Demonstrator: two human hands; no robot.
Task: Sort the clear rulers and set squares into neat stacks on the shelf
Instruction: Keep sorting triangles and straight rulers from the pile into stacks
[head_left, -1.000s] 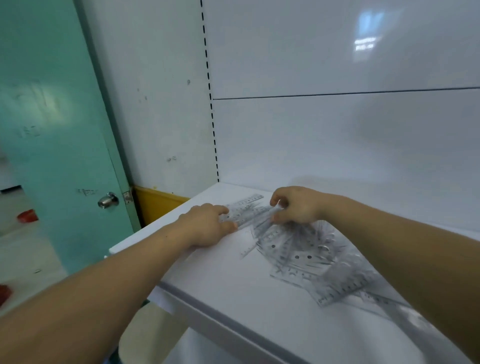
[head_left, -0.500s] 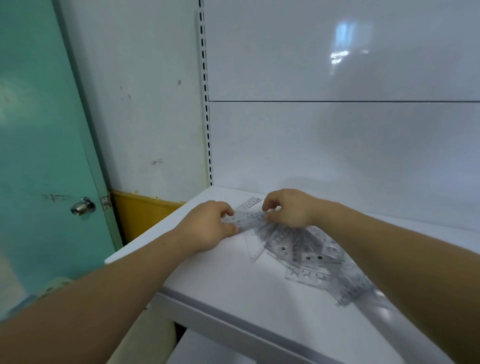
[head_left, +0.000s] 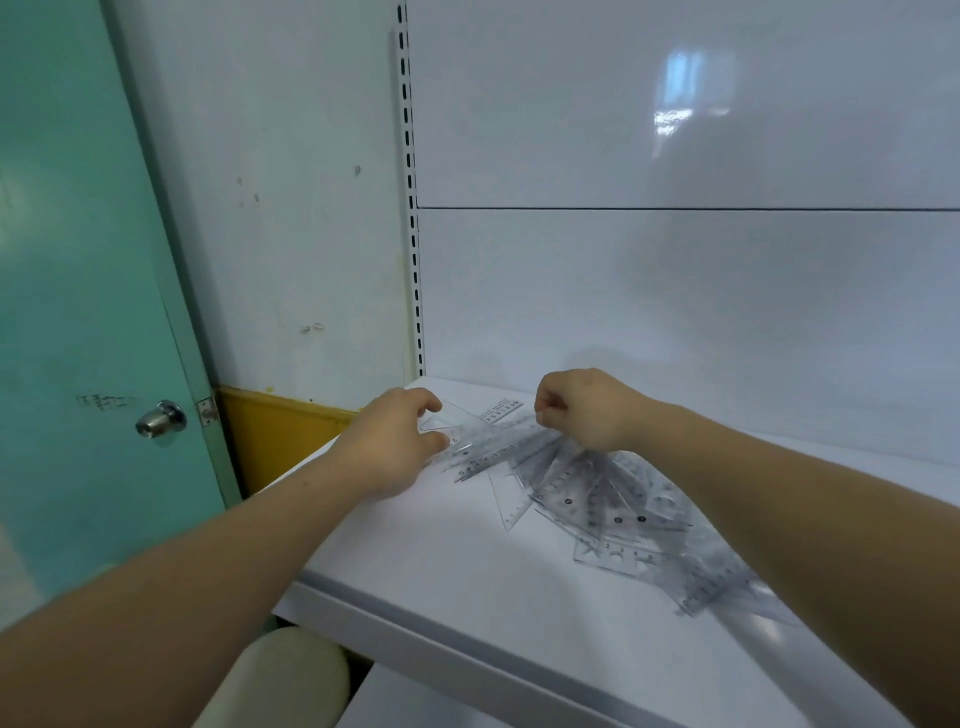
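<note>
A loose heap of clear rulers and set squares lies spread over the white shelf, trailing toward the right front. My left hand pinches a clear set square at the heap's left end, between thumb and fingers. My right hand is curled over the heap's far end, its fingers gripping the ends of several clear rulers that fan out below it. One short ruler lies flat between the two hands.
The shelf's glossy white back panel stands close behind the hands, with a slotted upright at its left. A teal door with a metal knob is at the left. The shelf's front edge runs diagonally below my arms.
My left hand has shifted onto a clear set square and now pinches it. My right hand has lifted slightly, drawing ruler ends up. The view moved closer and to the right.
</note>
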